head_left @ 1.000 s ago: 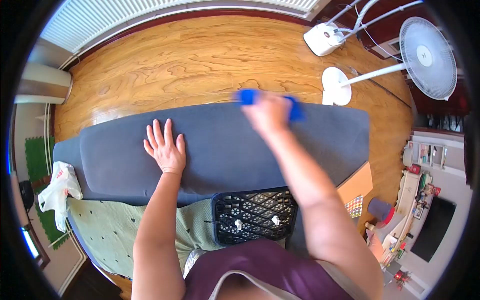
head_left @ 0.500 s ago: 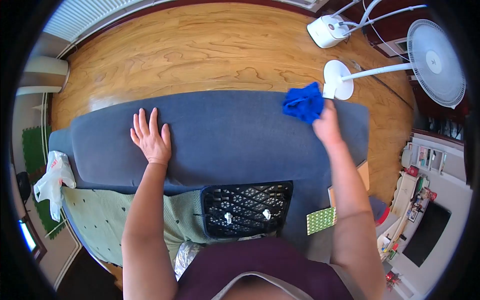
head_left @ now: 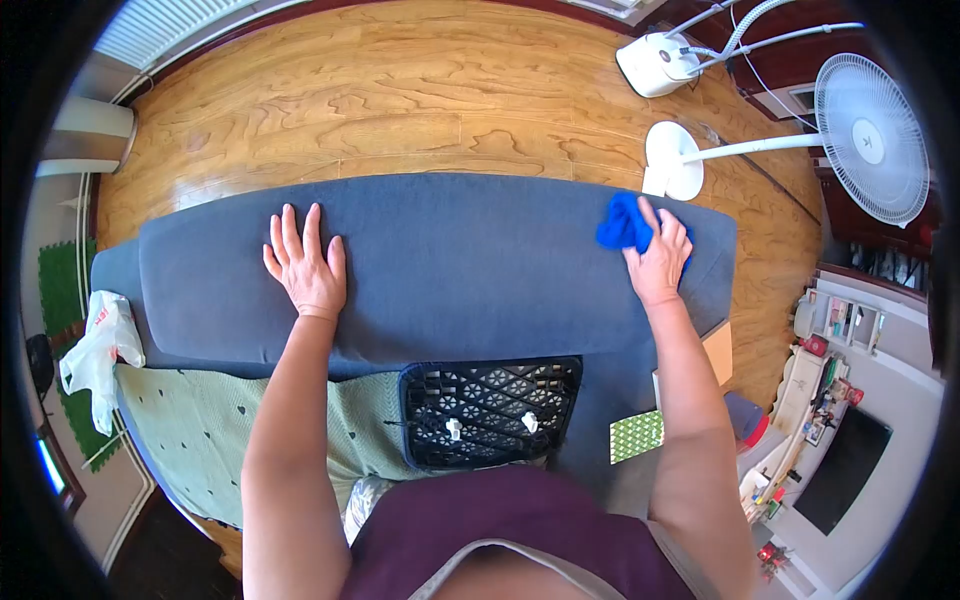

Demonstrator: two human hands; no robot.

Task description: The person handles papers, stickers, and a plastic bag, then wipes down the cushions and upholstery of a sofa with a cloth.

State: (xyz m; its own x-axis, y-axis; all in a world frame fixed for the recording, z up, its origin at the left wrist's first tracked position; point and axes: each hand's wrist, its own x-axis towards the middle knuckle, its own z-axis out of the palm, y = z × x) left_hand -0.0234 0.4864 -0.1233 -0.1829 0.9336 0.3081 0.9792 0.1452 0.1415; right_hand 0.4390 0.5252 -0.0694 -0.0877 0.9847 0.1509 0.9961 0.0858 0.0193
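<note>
The sofa (head_left: pixel 440 270) spans the space under both hands' fingers. Well beyond the right fingers stands the fan (head_left: pixel 865 140), its base just off the sofa edge ahead of them. Behind the fingers of both hands, nearer the body, lie the green cover (head_left: pixel 200 420), back from the left fingers, and the black rack (head_left: pixel 490 415), between the two arms. The bag (head_left: pixel 103 345) sits left of the left fingers. The left hand (head_left: pixel 308 275) lies palm down on the sofa, fingers extended and slightly spread, gripping nothing. The right hand (head_left: pixel 658 262) presses the blue cloth (head_left: pixel 625 222) on the sofa, fingers partly spread over it, with cloth bunched at their left and showing at their right.
</note>
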